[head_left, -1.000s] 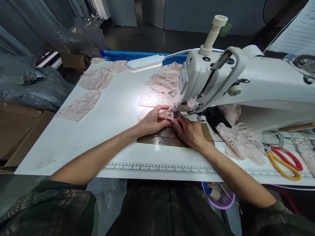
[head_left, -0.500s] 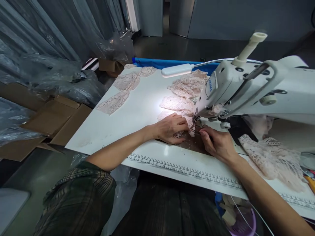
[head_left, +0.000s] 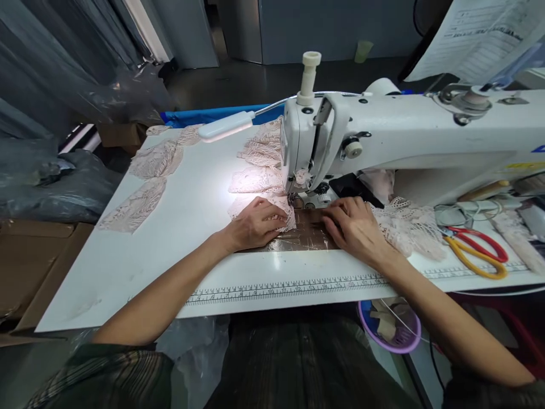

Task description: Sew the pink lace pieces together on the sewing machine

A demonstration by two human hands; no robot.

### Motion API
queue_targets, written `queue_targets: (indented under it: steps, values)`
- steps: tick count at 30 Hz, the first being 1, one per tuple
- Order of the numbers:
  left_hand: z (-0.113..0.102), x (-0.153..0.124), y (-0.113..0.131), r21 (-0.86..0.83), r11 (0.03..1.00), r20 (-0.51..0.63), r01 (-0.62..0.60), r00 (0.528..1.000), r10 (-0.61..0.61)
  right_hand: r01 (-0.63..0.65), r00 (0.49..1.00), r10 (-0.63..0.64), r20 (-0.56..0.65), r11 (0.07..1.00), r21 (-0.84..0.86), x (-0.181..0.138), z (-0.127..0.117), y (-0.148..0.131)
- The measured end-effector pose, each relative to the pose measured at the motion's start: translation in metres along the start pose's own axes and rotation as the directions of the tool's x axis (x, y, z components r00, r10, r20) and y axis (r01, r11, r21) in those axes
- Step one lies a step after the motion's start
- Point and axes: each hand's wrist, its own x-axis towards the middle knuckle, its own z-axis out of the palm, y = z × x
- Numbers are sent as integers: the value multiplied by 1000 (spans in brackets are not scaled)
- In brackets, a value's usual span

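My left hand [head_left: 258, 224] lies at the front of the sewing machine's needle area. Its fingers are bent and closed on the edge of a pale pink lace piece [head_left: 290, 215], which runs under the presser foot [head_left: 291, 199]. My right hand [head_left: 355, 227] rests to the right of the needle, fingers curled down at the end of a brown taped patch [head_left: 304, 236]. Its fingertips are drawn together; whatever they may hold is too small or hidden to make out. More gathered lace [head_left: 258, 179] lies behind my left hand, under the lamp's light.
The white sewing machine [head_left: 353, 122] spans the right side, with a lamp [head_left: 226, 126] at its left. Lace pieces [head_left: 140, 204] lie at the table's left. Red-and-yellow-handled scissors [head_left: 477, 258] and more lace [head_left: 411, 227] lie right. A purple basket [head_left: 413, 343] stands below the edge.
My view has swung to the right, bringing the scissors fully into sight. My right hand has drawn back from the needle and turned palm down; my left hand stays on the lace.
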Motion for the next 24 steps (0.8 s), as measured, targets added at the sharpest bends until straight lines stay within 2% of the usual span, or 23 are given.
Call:
queue_targets:
  steps: [2, 5, 9, 16, 19, 24]
  values:
    - [2, 1, 2, -33, 999, -27, -17, 999, 17, 66, 998, -67, 12, 993, 96, 7, 3, -3]
    - [3, 2, 4, -45, 997, -96, 57, 994, -61, 158, 979, -188, 79, 944, 288, 18, 10, -11]
    - [5, 2, 5, -59, 992, -130, 110, 985, -116, 242, 948, -301, 107, 895, 375, 24, 21, -17]
    - [7, 3, 2, 170, 984, -24, -61, 998, 66, 271, 945, -321, 60, 873, 405, 13, 28, -13]
    - [4, 1, -1, 165, 978, -41, -131, 989, 140, 284, 939, -341, 48, 846, 452, 11, 29, -10]
    - [4, 1, -4, 161, 977, -116, -137, 981, 157, 269, 939, -339, 58, 829, 490, 12, 28, -8]
